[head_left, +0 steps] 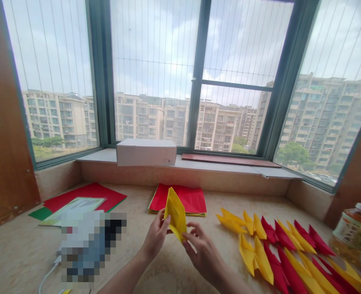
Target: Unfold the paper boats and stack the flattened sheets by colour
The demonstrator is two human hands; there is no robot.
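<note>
A folded piece of yellow paper (176, 212) is held up over the counter, tilted, with a pointed top and slanting creased edges. My left hand (156, 234) grips its left side between thumb and fingers. At its lower right corner, my right hand (200, 245) pinches the paper with thumb and fingertips. Just behind it lies a stack of red and yellow paper sheets (192, 198), red on top. To the right of my hands stand several folded yellow paper shapes (255, 257) and red paper shapes (277, 265), set out in two rows.
At the left lie red and green sheets (113, 198) under a pale printed booklet (79, 208), beside a pixelated patch with a white cable (48, 269). A white box (146, 153) sits on the window ledge near a reddish board (229, 160). A bottle (353, 228) stands far right.
</note>
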